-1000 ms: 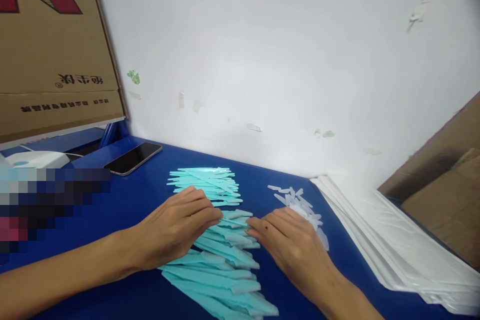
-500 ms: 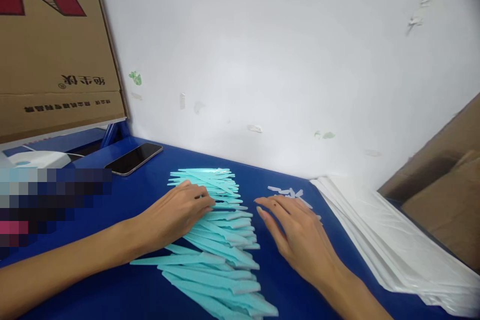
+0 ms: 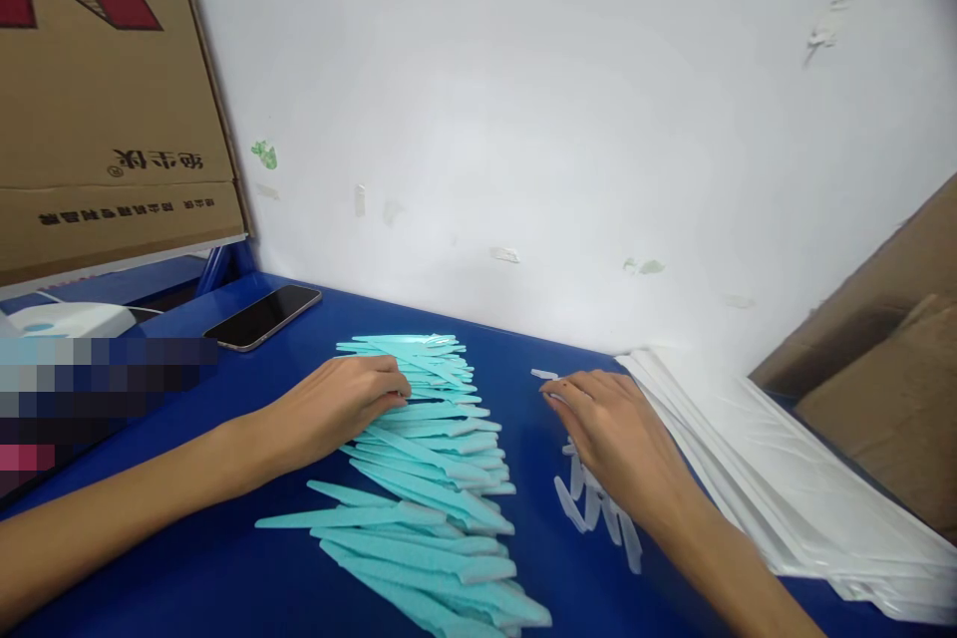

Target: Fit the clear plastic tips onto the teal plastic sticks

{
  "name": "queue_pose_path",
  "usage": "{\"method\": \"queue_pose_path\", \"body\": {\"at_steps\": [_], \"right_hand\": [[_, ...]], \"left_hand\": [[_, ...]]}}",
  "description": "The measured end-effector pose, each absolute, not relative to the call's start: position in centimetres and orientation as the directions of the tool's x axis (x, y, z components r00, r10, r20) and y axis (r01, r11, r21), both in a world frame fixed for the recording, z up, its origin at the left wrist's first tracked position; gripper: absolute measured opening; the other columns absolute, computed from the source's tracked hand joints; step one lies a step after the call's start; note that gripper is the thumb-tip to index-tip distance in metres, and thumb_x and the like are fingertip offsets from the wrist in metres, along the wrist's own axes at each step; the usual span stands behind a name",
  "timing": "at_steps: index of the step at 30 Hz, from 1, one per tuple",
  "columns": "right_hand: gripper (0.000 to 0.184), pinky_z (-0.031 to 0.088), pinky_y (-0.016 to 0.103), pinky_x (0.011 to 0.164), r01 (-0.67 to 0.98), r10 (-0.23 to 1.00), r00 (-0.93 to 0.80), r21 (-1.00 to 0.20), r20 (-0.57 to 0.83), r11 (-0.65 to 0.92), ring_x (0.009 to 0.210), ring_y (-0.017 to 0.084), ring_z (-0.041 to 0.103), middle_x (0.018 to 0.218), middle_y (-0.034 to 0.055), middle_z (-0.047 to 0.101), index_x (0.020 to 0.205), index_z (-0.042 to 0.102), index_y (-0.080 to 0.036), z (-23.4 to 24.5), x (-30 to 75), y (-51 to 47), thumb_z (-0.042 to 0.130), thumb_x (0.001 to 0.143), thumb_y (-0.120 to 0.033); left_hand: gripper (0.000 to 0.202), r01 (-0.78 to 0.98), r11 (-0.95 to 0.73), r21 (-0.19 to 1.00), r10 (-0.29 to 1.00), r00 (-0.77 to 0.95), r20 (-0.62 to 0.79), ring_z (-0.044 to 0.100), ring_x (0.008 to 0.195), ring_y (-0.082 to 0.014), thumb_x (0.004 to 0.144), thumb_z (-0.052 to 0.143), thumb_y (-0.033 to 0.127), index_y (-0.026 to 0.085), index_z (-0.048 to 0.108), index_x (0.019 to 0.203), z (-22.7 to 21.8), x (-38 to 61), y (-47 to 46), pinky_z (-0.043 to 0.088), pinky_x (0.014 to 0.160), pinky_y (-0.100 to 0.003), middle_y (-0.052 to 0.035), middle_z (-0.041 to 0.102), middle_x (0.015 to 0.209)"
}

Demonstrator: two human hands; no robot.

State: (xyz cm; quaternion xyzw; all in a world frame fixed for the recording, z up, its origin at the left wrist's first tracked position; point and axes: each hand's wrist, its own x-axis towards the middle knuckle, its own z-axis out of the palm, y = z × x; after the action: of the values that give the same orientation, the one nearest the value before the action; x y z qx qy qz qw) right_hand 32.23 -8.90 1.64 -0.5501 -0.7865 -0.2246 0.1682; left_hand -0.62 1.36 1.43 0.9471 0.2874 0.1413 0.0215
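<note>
A long row of slim turquoise eyebrow razors point(image 3: 419, 518), tapered at the left and paler at their right ends, lies heaped on the blue table point(image 3: 224, 578). Over the row's far part, my left hand point(image 3: 359, 399) has thumb and fingers pinched on one of the razors; its fingertips partly cover it. Small translucent blade caps point(image 3: 590, 498) lie scattered to the right of the razors. My right hand point(image 3: 609, 429) reaches over them, its thumb and forefinger closed together low at the far caps. What sits between those fingertips is mostly hidden.
A phone point(image 3: 263, 316) lies at the back left, near a white device point(image 3: 75, 319). A printed cardboard box point(image 3: 112, 120) stands behind them. White plastic bags point(image 3: 733, 459) are stacked at right beside more cardboard point(image 3: 889, 379). A white wall point(image 3: 478, 100) bounds the back.
My left hand has shifted slightly left, its fingers pinching. My right hand has moved right and its spread thumb and forefinger have closed, uncovering several caps nearer to me.
</note>
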Motion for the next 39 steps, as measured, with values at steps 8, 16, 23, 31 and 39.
{"method": "queue_pose_path", "body": {"at_steps": [8, 16, 23, 31, 39], "right_hand": [[0.015, 0.046, 0.047, 0.087, 0.946, 0.908, -0.25, 0.285, 0.337, 0.155, 0.087, 0.028, 0.072, 0.089, 0.0057, 0.079, 0.096, 0.078, -0.022, 2.2, 34.9, -8.7, 0.064, 0.1, -0.024], [0.011, 0.045, 0.042, 0.08, 0.953, 0.948, -0.174, 0.288, 0.266, 0.094, 0.084, 0.027, 0.072, 0.083, 0.0051, 0.077, 0.089, 0.074, -0.021, 1.6, 34.6, -8.7, 0.067, 0.096, -0.015], [0.011, 0.045, 0.039, 0.074, 0.93, 0.899, -0.278, 0.33, 0.339, 0.163, 0.074, 0.025, 0.07, 0.076, 0.003, 0.073, 0.085, 0.066, -0.02, 1.9, 34.0, -8.6, 0.067, 0.094, -0.014], [0.017, 0.048, 0.03, 0.057, 0.915, 0.807, -0.375, 0.323, 0.455, 0.243, 0.073, 0.023, 0.075, 0.089, 0.0067, 0.077, 0.11, 0.066, -0.02, 1.8, 32.8, -9.0, 0.052, 0.101, -0.015], [0.068, 0.054, 0.027, 0.059, 0.888, 0.792, -0.441, 0.332, 0.421, 0.318, 0.079, 0.021, 0.075, 0.102, 0.0071, 0.078, 0.126, 0.064, -0.018, 2.0, 31.5, -9.6, 0.043, 0.07, 0.013]], "left_hand": [[0.018, 0.606, -0.783, 0.144, 0.622, 0.764, 0.168, 0.068, 0.081, -0.0184, 0.103, 0.057, 0.023, 0.021, 0.074, 0.098, 1.6, -0.3, 1.1, 0.042, 0.068, -0.026, -0.0038, 0.07, 0.095], [0.015, 0.665, -0.71, 0.23, 0.698, 0.707, 0.115, 0.067, 0.085, -0.0193, 0.101, 0.059, 0.022, 0.021, 0.073, 0.096, 1.9, 0.0, 1.1, 0.043, 0.072, -0.027, -0.0036, 0.07, 0.098], [0.017, 0.658, -0.722, 0.215, 0.689, 0.71, 0.146, 0.062, 0.085, -0.0192, 0.102, 0.053, 0.024, 0.02, 0.067, 0.094, 1.0, -0.5, 1.1, 0.042, 0.071, -0.029, -0.004, 0.066, 0.097], [0.017, 0.64, -0.76, 0.113, 0.647, 0.729, 0.223, 0.06, 0.085, -0.02, 0.104, 0.048, 0.022, 0.017, 0.064, 0.099, 0.7, -0.4, 0.9, 0.042, 0.069, -0.029, -0.0069, 0.065, 0.1], [0.023, 0.611, -0.791, -0.026, 0.592, 0.776, 0.22, 0.056, 0.082, -0.0208, 0.103, 0.046, 0.012, 0.017, 0.064, 0.09, 0.7, -0.4, 0.6, 0.037, 0.065, -0.031, -0.0062, 0.062, 0.093]]}}
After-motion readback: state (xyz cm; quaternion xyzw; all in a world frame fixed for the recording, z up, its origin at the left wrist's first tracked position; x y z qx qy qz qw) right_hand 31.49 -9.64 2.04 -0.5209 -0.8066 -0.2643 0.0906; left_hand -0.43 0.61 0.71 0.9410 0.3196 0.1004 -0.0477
